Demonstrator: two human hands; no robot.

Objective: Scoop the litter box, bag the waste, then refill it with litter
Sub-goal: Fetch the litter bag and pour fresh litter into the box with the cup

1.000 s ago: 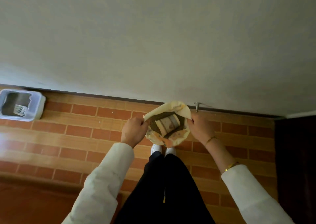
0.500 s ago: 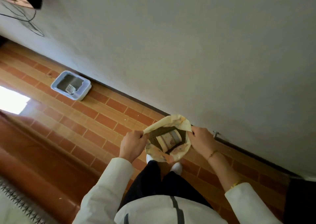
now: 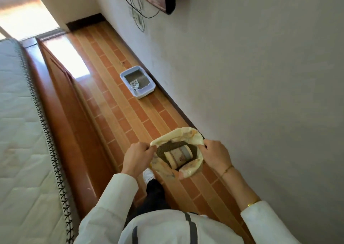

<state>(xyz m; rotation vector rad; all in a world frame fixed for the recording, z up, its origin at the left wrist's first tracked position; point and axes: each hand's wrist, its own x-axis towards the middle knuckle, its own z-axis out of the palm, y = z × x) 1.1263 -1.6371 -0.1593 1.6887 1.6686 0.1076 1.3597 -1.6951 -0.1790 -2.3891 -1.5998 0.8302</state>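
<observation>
A mattress (image 3: 20, 124) edges a brick-patterned floor (image 3: 119, 105) where a pale litter box (image 3: 137, 81), a scoop (image 3: 134, 84) resting inside, sits against the wall, well apart from the person. The left hand (image 3: 136, 157) and right hand (image 3: 214, 155) each clench the rim of a yellow bag (image 3: 188, 169), holding it open on dark litter (image 3: 167, 146).

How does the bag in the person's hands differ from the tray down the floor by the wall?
The bag is soft, crumpled and cream-yellow; the litter box is a rigid, pale blue-white tray. The bag is held up, its mouth pulled open by the left hand and right hand; the litter box rests on the floor. Both hold dark granular litter.
</observation>
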